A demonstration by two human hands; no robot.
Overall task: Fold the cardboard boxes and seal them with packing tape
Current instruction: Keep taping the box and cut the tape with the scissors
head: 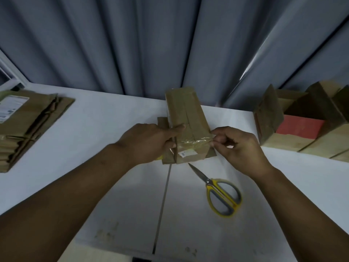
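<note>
A small brown cardboard box (pixel 186 118) stands on the white table (pixel 98 129) at the centre, its closed flaps facing me. My left hand (pixel 149 140) grips the box's left side, thumb pressed on the flap seam. A strip of clear packing tape (pixel 194 141) runs across the near part of the box. My right hand (pixel 238 146) pinches the strip's right end at the box's right edge. A small white label (pixel 187 153) sits below the tape. Something yellow peeks out under my left hand; I cannot tell what it is.
Yellow-handled scissors (pixel 221 193) lie shut on the table just in front of the box. A stack of flat cardboard boxes (pixel 24 125) lies at the left. Folded boxes (pixel 302 121), one showing a red face, stand at the right. A grey curtain (pixel 170 44) hangs behind the table.
</note>
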